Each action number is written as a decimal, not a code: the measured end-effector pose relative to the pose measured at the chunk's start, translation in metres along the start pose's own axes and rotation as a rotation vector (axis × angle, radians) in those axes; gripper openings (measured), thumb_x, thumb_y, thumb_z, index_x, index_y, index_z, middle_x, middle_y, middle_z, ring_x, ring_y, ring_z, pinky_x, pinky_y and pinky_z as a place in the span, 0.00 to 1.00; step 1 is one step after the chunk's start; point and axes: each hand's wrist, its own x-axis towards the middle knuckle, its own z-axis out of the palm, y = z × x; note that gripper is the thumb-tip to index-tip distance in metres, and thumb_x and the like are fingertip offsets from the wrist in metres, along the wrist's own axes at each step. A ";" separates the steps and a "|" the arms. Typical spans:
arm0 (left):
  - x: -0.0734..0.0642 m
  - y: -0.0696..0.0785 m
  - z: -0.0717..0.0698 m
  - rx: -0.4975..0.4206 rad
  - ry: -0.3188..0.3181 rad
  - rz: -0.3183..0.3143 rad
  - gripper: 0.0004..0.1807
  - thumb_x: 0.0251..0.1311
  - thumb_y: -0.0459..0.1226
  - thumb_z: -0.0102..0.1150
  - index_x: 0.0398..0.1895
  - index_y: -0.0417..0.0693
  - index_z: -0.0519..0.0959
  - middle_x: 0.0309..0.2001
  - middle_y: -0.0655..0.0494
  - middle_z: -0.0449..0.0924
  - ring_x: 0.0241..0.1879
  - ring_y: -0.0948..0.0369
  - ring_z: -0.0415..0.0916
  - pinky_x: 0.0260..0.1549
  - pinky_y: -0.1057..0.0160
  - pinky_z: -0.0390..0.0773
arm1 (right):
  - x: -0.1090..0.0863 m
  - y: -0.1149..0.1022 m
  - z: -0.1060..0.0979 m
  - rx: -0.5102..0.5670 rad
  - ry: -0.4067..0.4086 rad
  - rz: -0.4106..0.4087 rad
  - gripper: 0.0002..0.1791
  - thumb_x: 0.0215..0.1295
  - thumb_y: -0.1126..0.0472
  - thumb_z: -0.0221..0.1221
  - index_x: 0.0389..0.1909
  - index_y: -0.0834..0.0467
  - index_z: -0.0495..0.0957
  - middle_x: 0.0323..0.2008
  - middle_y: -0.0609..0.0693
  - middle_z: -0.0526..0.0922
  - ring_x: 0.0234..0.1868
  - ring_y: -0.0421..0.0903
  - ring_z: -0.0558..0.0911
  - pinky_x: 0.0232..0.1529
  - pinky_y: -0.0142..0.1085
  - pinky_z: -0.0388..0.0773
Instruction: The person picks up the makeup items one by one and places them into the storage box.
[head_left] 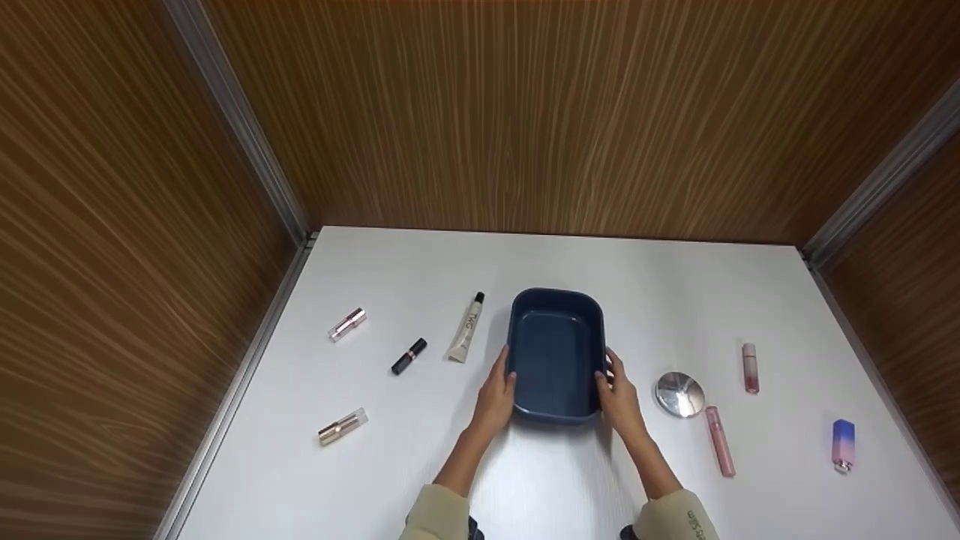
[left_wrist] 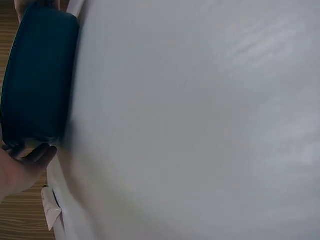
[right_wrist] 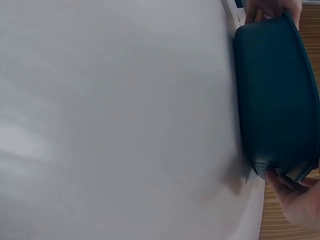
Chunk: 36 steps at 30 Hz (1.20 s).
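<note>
A dark blue, rounded rectangular storage box [head_left: 556,360], with nothing inside it, is between both hands in the middle of the white table. My left hand [head_left: 495,395] grips its left wall, thumb at the rim. Its right wall is held by my right hand [head_left: 619,397], with the thumb on the rim and fingers around the outside. In the left wrist view the box [left_wrist: 40,75] shows its outer side, with my left hand [left_wrist: 25,170] at one end. The right wrist view shows my right hand [right_wrist: 300,200] at the box's lower end.
Left of the box lie a cream squeeze tube [head_left: 465,330], a black lipstick [head_left: 409,356] and two shiny lipsticks [head_left: 347,325] [head_left: 343,427]. To its right are a round silver compact [head_left: 680,394], a pink tube [head_left: 720,442], a lip gloss [head_left: 750,367] and a blue-pink bottle [head_left: 843,444]. Wood-grain panels [head_left: 525,112] enclose the table.
</note>
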 end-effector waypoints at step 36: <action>0.017 0.001 0.009 0.474 0.080 0.220 0.39 0.66 0.51 0.46 0.69 0.34 0.49 0.71 0.46 0.44 0.66 0.48 0.50 0.55 0.49 0.61 | 0.001 0.002 -0.002 0.016 0.020 0.010 0.26 0.68 0.66 0.49 0.66 0.66 0.56 0.58 0.69 0.66 0.51 0.64 0.73 0.46 0.51 0.72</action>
